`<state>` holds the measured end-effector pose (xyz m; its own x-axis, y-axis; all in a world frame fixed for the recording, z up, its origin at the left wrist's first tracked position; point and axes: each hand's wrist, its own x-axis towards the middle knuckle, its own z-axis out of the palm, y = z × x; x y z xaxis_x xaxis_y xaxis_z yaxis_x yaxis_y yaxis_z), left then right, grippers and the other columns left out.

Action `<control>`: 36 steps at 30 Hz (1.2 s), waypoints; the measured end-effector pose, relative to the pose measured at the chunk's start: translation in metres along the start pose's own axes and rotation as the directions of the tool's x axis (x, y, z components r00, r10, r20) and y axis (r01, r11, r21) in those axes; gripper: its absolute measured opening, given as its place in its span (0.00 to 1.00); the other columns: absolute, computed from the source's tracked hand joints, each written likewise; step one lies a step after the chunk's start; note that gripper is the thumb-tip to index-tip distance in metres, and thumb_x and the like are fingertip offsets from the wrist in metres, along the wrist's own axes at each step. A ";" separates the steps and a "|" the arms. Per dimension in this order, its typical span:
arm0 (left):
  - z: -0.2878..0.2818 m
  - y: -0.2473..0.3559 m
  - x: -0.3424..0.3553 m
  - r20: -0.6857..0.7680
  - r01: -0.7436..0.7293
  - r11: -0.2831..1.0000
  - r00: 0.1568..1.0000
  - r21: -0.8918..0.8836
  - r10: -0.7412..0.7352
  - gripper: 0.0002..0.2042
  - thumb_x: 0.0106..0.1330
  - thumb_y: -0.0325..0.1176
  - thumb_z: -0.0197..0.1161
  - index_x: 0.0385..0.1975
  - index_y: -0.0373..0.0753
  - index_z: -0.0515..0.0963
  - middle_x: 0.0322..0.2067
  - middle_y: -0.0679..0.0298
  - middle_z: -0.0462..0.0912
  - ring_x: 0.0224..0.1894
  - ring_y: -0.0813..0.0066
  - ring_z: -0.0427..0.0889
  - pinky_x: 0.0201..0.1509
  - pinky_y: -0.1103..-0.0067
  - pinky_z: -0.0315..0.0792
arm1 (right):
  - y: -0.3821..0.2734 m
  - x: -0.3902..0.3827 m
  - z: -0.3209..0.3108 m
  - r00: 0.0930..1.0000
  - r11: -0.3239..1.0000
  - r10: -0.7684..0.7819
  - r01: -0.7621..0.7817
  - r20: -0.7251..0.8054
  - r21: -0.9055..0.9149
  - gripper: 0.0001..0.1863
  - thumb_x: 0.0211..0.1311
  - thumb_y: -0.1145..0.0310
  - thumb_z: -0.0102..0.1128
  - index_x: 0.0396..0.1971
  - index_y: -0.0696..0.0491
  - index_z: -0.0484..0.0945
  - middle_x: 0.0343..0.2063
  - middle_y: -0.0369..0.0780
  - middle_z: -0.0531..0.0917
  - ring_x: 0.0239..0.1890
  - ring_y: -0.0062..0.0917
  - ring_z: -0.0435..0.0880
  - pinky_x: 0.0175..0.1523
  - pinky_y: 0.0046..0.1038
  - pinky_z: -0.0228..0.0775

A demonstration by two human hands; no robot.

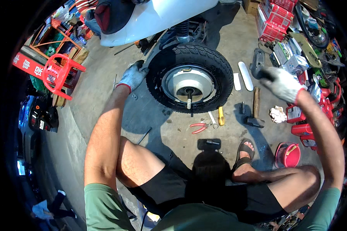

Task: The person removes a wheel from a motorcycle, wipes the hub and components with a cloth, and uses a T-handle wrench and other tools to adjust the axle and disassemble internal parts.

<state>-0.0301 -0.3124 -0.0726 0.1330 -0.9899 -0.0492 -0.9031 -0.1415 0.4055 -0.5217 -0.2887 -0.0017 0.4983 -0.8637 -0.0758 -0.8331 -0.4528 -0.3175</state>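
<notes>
A wheel with a black knobbly tyre and a silver hub lies on the ground in front of me, its threaded axle pointing toward me. My left hand, in a white glove with dark fingertips, is at the tyre's left edge, thumb and fingers apart; whether it touches the rubber I cannot tell. Off to the right, my gloved right hand is smeared by motion, so its fingers are unclear. It is nearest to a dark grey elongated object. Two white flat strips lie between that hand and the tyre.
Red-handled pliers, a wrench, a yellow-handled tool and a hammer lie nearer me. A red bucket stands right, beside boxes and red bottles. A white vehicle body overhangs beyond; a red chair is left.
</notes>
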 end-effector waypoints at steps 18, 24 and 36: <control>0.046 -0.017 0.050 0.023 0.051 0.960 0.999 -0.275 -0.047 0.40 0.69 0.68 0.37 0.69 0.40 0.61 0.66 0.46 0.65 0.69 0.47 0.62 0.71 0.66 0.56 | -0.164 0.120 0.310 0.754 -0.257 0.450 -0.403 0.478 0.878 0.13 0.64 0.59 0.60 0.38 0.52 0.72 0.19 0.35 0.75 0.12 0.20 0.71 0.15 0.25 0.63; 0.067 -0.041 0.077 0.059 0.183 0.894 0.983 -0.408 -0.175 0.45 0.67 0.69 0.38 0.65 0.29 0.64 0.66 0.42 0.65 0.70 0.52 0.62 0.73 0.69 0.53 | -0.161 0.123 0.337 0.673 -0.161 0.598 -0.431 0.435 0.888 0.22 0.56 0.58 0.68 0.42 0.54 0.70 0.24 0.36 0.76 0.17 0.21 0.72 0.20 0.26 0.67; 0.092 -0.068 0.093 0.116 0.174 0.738 0.985 -0.652 -0.131 0.34 0.75 0.58 0.37 0.68 0.34 0.61 0.67 0.51 0.66 0.68 0.63 0.64 0.70 0.75 0.57 | -0.141 0.155 0.358 0.553 -0.140 0.724 -0.469 0.413 0.872 0.38 0.41 0.73 0.68 0.56 0.59 0.61 0.40 0.46 0.78 0.32 0.32 0.80 0.30 0.31 0.73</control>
<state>0.0064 -0.3960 -0.1893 0.2016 -0.9574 -0.2069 -0.3772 -0.2708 0.8856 -0.2413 -0.2791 -0.3073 -0.2282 -0.7138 -0.6621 0.0922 0.6612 -0.7445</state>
